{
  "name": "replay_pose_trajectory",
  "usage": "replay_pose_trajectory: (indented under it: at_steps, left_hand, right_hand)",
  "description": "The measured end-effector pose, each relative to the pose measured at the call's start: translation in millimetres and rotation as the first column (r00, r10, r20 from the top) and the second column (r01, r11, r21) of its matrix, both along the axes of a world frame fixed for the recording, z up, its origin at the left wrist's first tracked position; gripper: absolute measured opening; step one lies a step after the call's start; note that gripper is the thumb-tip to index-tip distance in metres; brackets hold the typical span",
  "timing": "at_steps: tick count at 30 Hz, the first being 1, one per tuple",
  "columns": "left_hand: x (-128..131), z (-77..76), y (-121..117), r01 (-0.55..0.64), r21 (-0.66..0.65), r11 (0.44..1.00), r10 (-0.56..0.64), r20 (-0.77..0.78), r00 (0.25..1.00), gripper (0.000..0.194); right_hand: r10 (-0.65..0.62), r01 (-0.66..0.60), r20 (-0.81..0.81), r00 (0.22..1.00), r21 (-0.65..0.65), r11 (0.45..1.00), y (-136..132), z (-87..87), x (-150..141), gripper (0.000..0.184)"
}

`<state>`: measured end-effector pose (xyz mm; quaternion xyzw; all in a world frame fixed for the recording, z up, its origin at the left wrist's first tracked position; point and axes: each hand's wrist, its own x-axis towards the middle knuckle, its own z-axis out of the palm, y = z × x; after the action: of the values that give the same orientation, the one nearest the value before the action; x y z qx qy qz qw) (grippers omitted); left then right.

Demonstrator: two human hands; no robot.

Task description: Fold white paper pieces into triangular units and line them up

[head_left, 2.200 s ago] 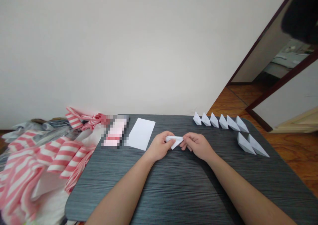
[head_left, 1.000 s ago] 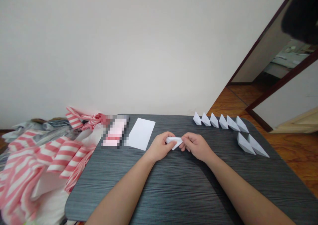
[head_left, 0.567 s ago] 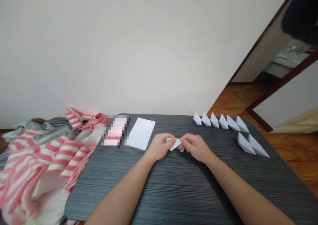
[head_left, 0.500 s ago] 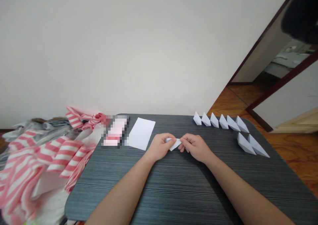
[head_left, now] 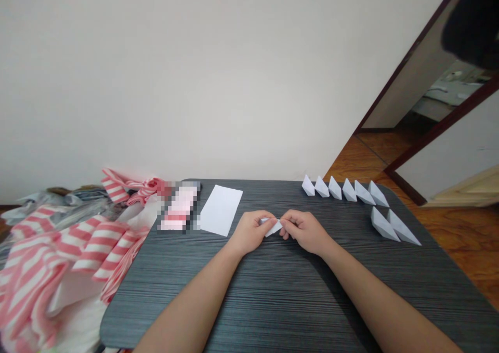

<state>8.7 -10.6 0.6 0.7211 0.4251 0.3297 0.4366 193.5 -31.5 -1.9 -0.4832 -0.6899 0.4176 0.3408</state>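
A small piece of folded white paper (head_left: 273,229) is held just above the dark table, in front of me. My left hand (head_left: 251,232) pinches its left side, thumb on top. At its right corner, the thumb and fingertips of my right hand (head_left: 304,229) are closed on it. Much of the paper is covered by my fingers, so its full shape is hidden. To the left of my left hand lies a flat stack or sheet of white paper (head_left: 221,210). Several folded paper boats (head_left: 334,187) stand in a row at the back right.
The dark wood-grain table (head_left: 257,301) has its back edge near a pale wall (head_left: 234,82). Two more paper boats (head_left: 401,228) sit at the right. A blurred-out pinkish item (head_left: 181,206) lies back left. Striped red-and-white cloth (head_left: 89,244) is heaped beyond the table's left side.
The folded paper shows less between my hands than before, as my right hand's fingertips have shifted slightly left and nearer my left thumb. Both hands keep their grip. The view shifts very slightly.
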Motion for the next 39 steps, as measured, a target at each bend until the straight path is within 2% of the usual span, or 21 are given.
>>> replay_pose_trajectory:
  at_steps: [3,13,23,31,39]
  left_hand:
    - [-0.6,-4.3,2.0,-0.056,-0.061,0.997,0.056,0.009,0.998,0.029]
    - [-0.8,-12.8,5.3,-0.068,-0.118,0.991,0.074,0.053,0.996,0.034]
    - [-2.4,-2.4,0.8,-0.015,-0.01,1.0,0.015,-0.008,1.0,0.033]
    - [-1.8,-11.8,4.0,-0.057,-0.125,0.99,0.067,0.076,0.995,0.033]
    - [-3.2,-10.8,6.3,-0.078,-0.177,0.981,0.106,0.156,0.982,0.034]
  right_hand:
    - [-0.02,0.02,-0.008,1.0,-0.015,1.0,0.5,0.9,1.1,0.019]
    - [-0.032,0.032,-0.009,0.999,-0.031,0.999,1.4,-0.2,1.4,0.021]
    - [0.03,-0.03,-0.017,0.999,-0.045,0.999,0.9,-3.3,1.7,0.017]
    - [-0.011,0.009,-0.035,0.999,-0.057,0.998,1.5,0.8,0.6,0.021]
    - [-0.06,0.042,-0.1,0.993,-0.175,0.984,3.8,-6.7,4.4,0.03]
